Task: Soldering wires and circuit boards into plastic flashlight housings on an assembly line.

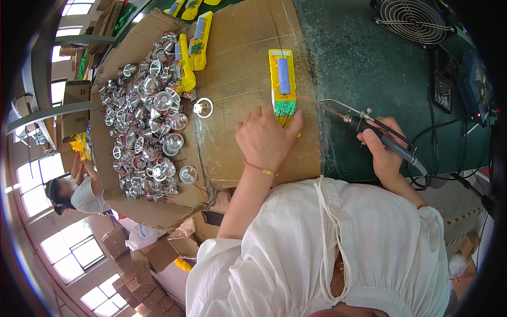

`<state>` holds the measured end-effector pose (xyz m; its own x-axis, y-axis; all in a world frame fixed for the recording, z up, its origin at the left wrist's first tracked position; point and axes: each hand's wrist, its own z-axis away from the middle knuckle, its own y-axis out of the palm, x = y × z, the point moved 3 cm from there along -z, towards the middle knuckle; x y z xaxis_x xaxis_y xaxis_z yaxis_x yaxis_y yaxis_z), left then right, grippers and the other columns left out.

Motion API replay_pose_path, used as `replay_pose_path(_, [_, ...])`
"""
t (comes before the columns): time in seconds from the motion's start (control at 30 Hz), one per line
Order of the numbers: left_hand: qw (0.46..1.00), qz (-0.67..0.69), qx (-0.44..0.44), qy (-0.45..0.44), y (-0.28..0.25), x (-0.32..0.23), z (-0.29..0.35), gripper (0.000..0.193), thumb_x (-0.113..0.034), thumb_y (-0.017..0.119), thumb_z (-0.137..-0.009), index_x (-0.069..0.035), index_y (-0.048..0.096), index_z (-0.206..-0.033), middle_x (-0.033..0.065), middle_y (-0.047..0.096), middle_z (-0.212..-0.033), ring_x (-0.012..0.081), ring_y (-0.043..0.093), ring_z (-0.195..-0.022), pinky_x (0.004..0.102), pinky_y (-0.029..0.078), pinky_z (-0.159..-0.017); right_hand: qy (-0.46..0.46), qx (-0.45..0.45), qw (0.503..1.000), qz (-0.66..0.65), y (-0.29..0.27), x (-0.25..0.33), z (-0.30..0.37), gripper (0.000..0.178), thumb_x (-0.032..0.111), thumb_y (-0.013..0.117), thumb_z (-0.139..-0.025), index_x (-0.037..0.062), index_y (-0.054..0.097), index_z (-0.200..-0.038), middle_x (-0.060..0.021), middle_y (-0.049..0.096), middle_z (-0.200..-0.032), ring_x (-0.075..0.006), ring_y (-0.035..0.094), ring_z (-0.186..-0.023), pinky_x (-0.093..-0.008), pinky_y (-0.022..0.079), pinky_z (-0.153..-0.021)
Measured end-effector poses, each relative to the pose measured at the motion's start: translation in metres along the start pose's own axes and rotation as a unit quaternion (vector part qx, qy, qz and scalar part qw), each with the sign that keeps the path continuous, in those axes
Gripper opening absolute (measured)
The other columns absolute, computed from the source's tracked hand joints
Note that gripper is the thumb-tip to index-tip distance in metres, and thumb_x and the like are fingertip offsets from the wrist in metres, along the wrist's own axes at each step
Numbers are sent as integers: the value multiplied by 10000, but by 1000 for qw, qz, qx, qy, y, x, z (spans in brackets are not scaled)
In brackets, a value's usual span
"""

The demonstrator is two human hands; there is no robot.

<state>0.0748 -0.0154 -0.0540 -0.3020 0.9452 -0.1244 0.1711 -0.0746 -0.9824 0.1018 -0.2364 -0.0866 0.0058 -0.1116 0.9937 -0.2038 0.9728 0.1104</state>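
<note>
A yellow plastic housing [273, 74] lies lengthwise on the cardboard sheet. Set into it are a blue cylindrical battery [283, 79] and a green circuit board [284, 109], with a short red wire at the board's edge. My left hand [263, 138] grips the housing's near end, thumb on the right and fingers on the left, hiding part of it. In my right hand [384, 150] is a black-handled soldering iron [379, 138] with a thin solder-feed tube. Its tip points left toward the board, a little apart from it.
Left stands a cardboard box [153, 211] with many silver reflector cups [150, 84]; one loose reflector [203, 108] lies beside it. More yellow housings [200, 58] rest at its far corner. A fan guard [414, 21], blue soldering station [472, 84] and cables are right. Another person [87, 193] works far left.
</note>
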Motion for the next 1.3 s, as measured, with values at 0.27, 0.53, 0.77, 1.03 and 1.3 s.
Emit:
replay_pose_path(0.27, [999,-25,48,3,10,10,-2,395,-419,626,-717,-44,549,-621,133,584,-580,295,588,-515,385,476,-529,22,-8,1000,-19,-21,-8,-8,191,71,643,-801,-28,543,-931,-109,628,-795,-130,604,-726,-228,473,-648])
replay_pose_path(0.53, [987,4,158,0,-2,6,-50,473,-484,560,-774,-13,595,-783,199,597,-643,374,593,-617,452,460,-560,-24,-4,996,90,-31,-1,-12,178,85,677,-766,-8,587,-888,-61,594,-776,-86,540,-672,-232,447,-597])
replay_pose_path(0.77, [1000,6,29,5,29,-79,-238,649,-596,479,-764,2,577,-995,209,565,-1046,331,553,-1000,422,442,-822,-22,17,992,119,-30,2,-16,192,101,701,-750,16,588,-879,-53,611,-723,-79,564,-621,-226,455,-560])
replay_pose_path(1.03, [949,133,-283,48,43,-62,-335,486,-353,643,-718,-62,508,-1082,153,493,-1066,319,499,-976,425,393,-827,-84,14,994,66,-36,-13,-22,236,49,710,-720,-2,544,-879,-103,606,-730,-124,570,-576,-246,445,-502])
replay_pose_path(1.3, [992,114,34,50,47,-11,-281,593,-417,552,-791,-69,387,-1242,243,557,-1101,395,534,-1014,429,425,-854,-28,-8,996,88,-34,-15,-14,189,44,698,-718,-4,565,-843,-80,595,-721,-98,546,-586,-230,433,-514])
